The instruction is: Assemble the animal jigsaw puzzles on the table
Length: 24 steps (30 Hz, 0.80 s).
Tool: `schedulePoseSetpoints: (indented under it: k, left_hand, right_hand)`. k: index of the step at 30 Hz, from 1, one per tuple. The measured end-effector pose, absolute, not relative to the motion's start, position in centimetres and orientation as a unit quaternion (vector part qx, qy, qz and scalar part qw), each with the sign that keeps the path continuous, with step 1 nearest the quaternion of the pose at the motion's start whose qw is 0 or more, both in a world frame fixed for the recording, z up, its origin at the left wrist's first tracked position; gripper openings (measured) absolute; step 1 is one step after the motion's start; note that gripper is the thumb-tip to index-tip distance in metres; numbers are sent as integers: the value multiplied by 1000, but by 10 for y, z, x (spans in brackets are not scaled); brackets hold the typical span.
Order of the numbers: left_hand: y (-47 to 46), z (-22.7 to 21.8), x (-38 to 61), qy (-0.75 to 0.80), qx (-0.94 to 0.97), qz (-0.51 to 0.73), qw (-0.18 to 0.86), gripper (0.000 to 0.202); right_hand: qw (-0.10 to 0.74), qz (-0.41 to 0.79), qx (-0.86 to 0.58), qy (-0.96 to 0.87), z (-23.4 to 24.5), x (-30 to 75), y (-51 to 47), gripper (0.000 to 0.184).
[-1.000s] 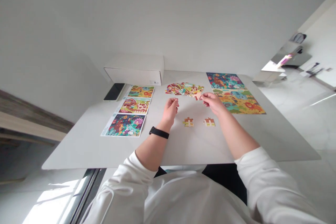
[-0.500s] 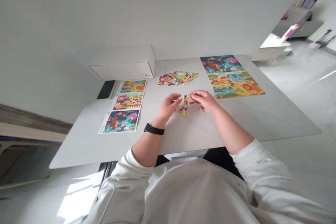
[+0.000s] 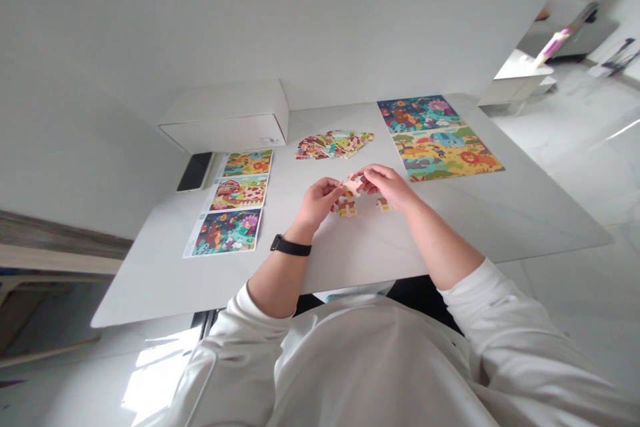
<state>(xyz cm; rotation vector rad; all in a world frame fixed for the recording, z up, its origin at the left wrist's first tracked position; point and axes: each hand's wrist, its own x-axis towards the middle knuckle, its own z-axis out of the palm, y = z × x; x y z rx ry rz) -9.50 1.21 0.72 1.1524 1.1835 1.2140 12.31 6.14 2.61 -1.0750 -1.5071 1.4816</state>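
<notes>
A jigsaw puzzle piece, mostly pale pinkish on the side facing me, is raised a little between my hands. My left hand, with a black band on its wrist, pinches the left edge of it. At its right side, the thumb and fingers of my right hand grip it too. Below the hands lie a few joined puzzle pieces in yellow-green and brown, partly behind my left fingertips. Another small piece rests under my right hand. Farther back is a heap of loose puzzle pieces.
Three picture cards lie in a column at left, beside a phone. A white box stands against the wall. Two assembled puzzles, a dark one and a yellow savanna one, occupy the table's right side.
My left hand has closed onto the piece that my right hand was holding alone. The piece has been lifted and tilted, and its spotted face no longer shows.
</notes>
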Motion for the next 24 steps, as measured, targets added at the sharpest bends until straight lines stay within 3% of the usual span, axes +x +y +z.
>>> schedulePoseSetpoints:
  k: [8,15,24]
  left_hand:
    - [10,10,-95,492,525,496,486,43]
    - [11,11,-92,500,501,504,495,42]
    - [12,11,-94,498,471,518,512,41]
  right_hand:
    - [353,595,-396,-603,23,120,57,45]
    - [263,630,-372,-629,17,117,56,37]
    - [281,582,-412,-643,27,127,58,26]
